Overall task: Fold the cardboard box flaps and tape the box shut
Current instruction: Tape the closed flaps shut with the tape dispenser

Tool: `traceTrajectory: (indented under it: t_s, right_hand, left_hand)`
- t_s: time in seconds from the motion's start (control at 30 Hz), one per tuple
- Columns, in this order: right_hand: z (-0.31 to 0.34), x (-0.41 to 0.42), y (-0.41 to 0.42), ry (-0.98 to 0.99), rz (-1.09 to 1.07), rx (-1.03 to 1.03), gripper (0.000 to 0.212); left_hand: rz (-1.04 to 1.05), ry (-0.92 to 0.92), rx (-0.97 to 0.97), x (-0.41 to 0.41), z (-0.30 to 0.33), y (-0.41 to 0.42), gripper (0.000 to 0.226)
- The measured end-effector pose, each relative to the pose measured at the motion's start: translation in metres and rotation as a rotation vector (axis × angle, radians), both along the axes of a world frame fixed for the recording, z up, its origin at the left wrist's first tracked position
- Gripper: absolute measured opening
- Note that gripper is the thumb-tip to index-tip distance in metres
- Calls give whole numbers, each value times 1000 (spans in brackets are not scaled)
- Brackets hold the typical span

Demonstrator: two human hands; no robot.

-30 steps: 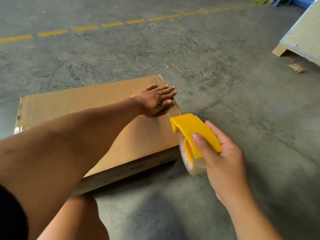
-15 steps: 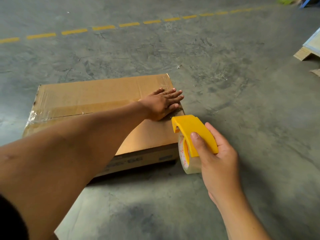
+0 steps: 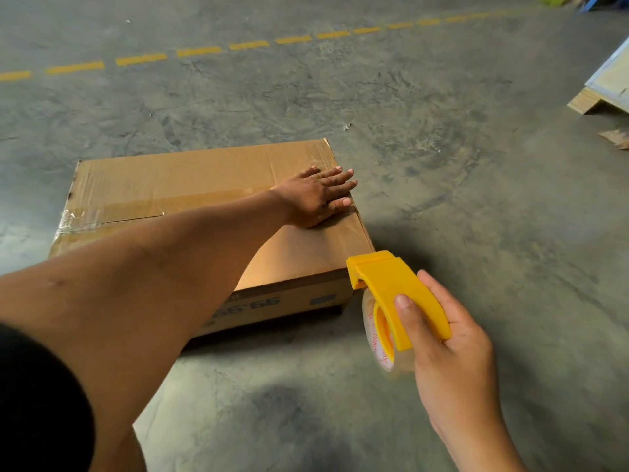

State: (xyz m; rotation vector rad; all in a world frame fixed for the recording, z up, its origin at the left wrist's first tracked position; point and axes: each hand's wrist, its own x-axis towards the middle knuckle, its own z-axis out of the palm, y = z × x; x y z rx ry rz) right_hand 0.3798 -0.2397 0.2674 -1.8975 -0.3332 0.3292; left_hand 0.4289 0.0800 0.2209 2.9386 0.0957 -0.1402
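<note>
A flat brown cardboard box (image 3: 177, 180) lies on the concrete floor with its flaps folded down. Clear tape (image 3: 143, 204) runs along the centre seam and wraps over the left end. My left hand (image 3: 316, 199) presses flat on the top at the box's right end, fingers straight and spread over the seam. My right hand (image 3: 446, 345) grips a yellow tape dispenser (image 3: 394, 291) with a roll of clear tape (image 3: 377, 338) in it. The dispenser is in the air beside the box's near right corner, apart from the cardboard.
Grey concrete floor (image 3: 442, 165) surrounds the box. A dashed yellow line (image 3: 248, 46) crosses the floor at the back. A wooden pallet with a board (image 3: 606, 93) sits at the right edge, with a cardboard scrap (image 3: 616, 137) near it.
The view has shifted, showing more of the box's left end with its tape. My left hand stays pressed on the right end. The dispenser has drawn slightly back from the box.
</note>
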Motion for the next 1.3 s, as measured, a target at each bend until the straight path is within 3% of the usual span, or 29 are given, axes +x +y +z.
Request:
traceTrajectory:
  t_s: [0.2, 0.37, 0.6, 1.3]
  right_hand:
    - [-1, -3, 3, -19, 2, -14, 75]
    - [5, -6, 3, 0, 23, -38, 72]
    - [15, -4, 9, -42, 3, -96, 70]
    - [16, 20, 9, -100, 61, -354, 43]
  left_hand:
    - [29, 23, 16, -2, 2, -5, 62]
    - [-11, -62, -63, -14, 11, -35, 60]
    - [-57, 38, 29, -16, -4, -51, 66]
    - [-60, 72, 112, -21, 4, -69, 67]
